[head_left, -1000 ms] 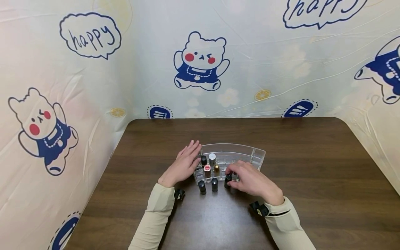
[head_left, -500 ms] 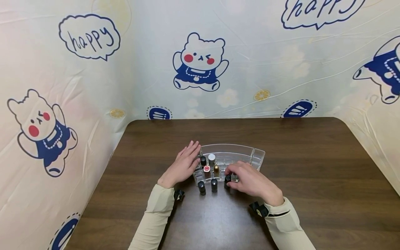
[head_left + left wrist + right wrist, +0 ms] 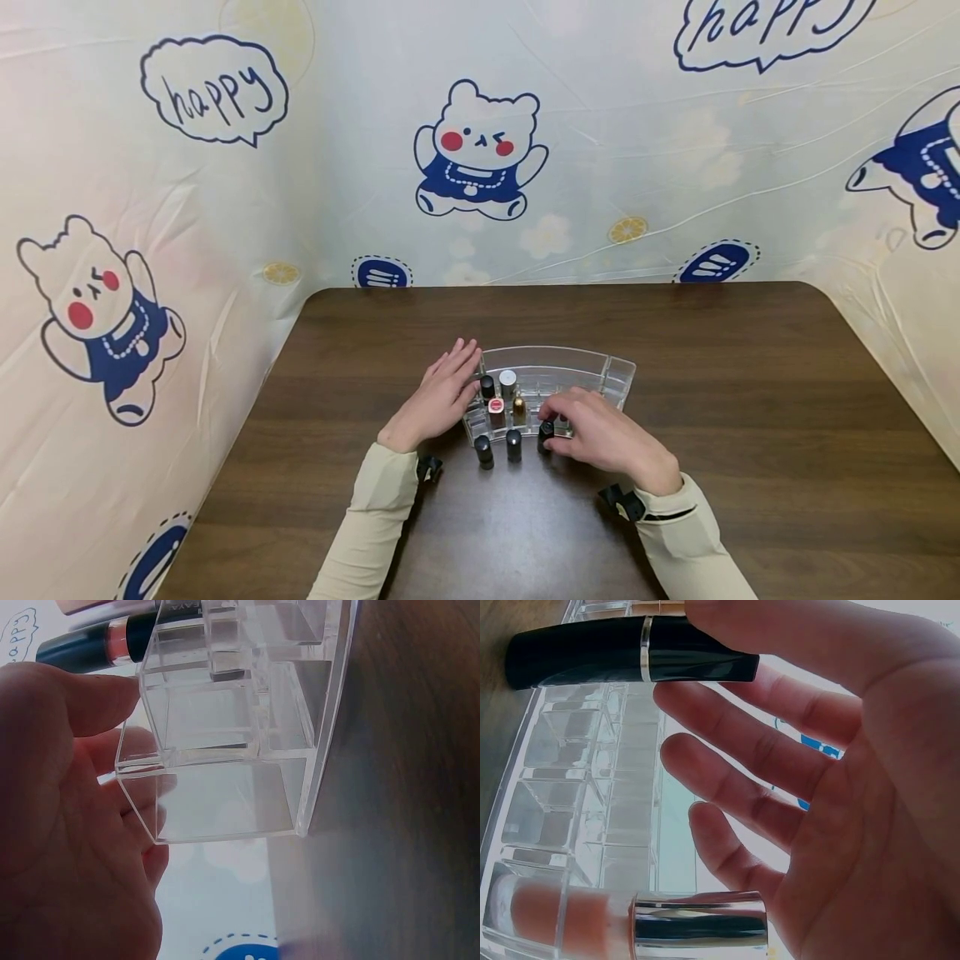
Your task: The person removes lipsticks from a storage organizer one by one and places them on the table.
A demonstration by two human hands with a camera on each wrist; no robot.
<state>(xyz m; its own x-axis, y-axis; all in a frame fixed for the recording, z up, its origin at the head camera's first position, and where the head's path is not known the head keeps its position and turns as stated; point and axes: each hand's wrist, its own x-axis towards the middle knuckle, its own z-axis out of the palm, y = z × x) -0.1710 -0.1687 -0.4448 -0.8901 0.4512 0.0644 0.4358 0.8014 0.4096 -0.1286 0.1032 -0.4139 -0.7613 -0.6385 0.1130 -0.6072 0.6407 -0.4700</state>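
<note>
My right hand pinches a black lipstick tube with a silver band between thumb and fingertips. In the head view this tube stands upright at the front edge of a clear curved organizer. My left hand rests against the organizer's left end, its fingers straight and seen partly through the clear wall in the left wrist view. Inside the organizer's left part stand a black-capped tube, a white-capped tube, a red-topped lipstick and a gold-capped tube.
Two black tubes stand on the dark wooden table before the organizer. A peach tube with a shiny silver cap sits in the organizer near my right little finger. A printed curtain hangs behind the table.
</note>
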